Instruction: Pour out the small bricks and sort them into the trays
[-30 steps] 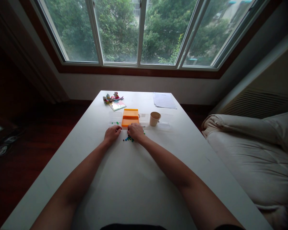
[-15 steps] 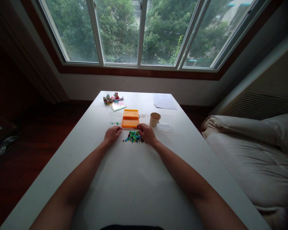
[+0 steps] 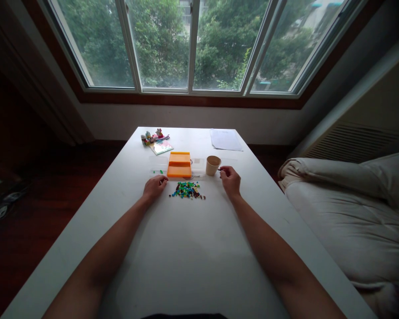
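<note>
A pile of small plastic bricks (image 3: 186, 190) in green, blue, yellow and dark brown lies on the white table (image 3: 182, 248) between my hands. My left hand (image 3: 155, 186) rests left of the pile with its fingers curled in; whether anything is inside cannot be seen. Just right of the brown paper cup (image 3: 213, 165), my right hand (image 3: 231, 180) is pinched, with dark specks at its fingertips too small to name. Beyond the pile sits an orange tray (image 3: 179, 170) with a raised bar across it.
Clear plastic trays (image 3: 197, 162) flank the orange one, the left one holding a few green bricks (image 3: 161, 171). Farther back are small built figures (image 3: 148, 138), a patterned card (image 3: 162, 147) and paper sheets (image 3: 226, 140). A pale sofa (image 3: 346, 204) stands to the right.
My right hand has moved right, from the pile's right edge to beside the paper cup, uncovering that side of the pile. My left hand stays where it was.
</note>
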Demonstrator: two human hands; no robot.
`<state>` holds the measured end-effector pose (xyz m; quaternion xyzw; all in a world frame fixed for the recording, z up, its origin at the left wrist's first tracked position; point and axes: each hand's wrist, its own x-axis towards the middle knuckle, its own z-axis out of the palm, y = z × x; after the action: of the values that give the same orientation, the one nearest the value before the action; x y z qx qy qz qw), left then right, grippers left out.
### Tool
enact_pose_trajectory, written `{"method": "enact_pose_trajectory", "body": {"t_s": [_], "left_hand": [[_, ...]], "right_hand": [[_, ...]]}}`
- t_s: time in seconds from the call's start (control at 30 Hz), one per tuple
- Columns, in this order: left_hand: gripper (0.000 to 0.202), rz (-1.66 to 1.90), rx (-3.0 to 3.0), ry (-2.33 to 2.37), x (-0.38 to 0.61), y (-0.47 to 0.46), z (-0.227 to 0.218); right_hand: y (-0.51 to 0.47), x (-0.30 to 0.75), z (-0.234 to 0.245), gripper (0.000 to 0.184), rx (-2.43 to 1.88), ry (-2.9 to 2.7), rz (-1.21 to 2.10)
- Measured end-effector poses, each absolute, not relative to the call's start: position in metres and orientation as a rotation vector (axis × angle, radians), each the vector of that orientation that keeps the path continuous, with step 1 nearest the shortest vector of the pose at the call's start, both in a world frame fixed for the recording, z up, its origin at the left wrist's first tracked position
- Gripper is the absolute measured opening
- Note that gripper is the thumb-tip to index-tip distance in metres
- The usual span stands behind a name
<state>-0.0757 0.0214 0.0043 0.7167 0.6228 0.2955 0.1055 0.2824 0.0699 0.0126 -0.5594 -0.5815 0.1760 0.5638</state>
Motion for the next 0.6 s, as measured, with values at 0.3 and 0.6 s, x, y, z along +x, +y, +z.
{"method": "enact_pose_trajectory", "body": {"t_s": [0.3,0.6], "left_hand": [[0.022,0.869,2.136,1.789,-0.074,0.02,0.005],[0.023,0.858,2.261,1.694,-0.065,0.014,0.007]], "right_hand": [[0.085,0.305,0.001,0.035,-1.36,-1.122,0.471],[0.066,0.279,-0.002,0.026,-1.305,-1.345,0.514]]}}
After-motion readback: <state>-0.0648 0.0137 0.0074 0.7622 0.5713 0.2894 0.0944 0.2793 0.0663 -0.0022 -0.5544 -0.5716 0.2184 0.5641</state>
